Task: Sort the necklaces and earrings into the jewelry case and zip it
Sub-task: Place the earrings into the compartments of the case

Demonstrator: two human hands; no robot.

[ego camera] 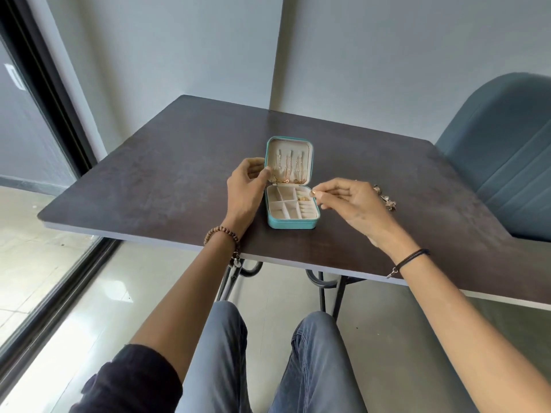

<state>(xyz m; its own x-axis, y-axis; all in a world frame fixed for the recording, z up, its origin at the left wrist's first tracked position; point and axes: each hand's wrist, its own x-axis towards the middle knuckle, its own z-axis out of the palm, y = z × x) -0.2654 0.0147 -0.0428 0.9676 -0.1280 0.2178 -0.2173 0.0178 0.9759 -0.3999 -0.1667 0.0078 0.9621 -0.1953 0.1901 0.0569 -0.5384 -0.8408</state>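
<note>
The left hand (pixel 246 186) is gripping the raised lid (pixel 288 143) by its left edge, the case (pixel 290 224) sitting on the table (pixel 149 174); the right hand (pixel 348 202) is pinching an earring (pixel 313 192) over its right rim

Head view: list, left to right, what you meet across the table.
Left hand → jewelry case → right hand, pinching an earring → loose jewelry pile → blue chair.
</note>
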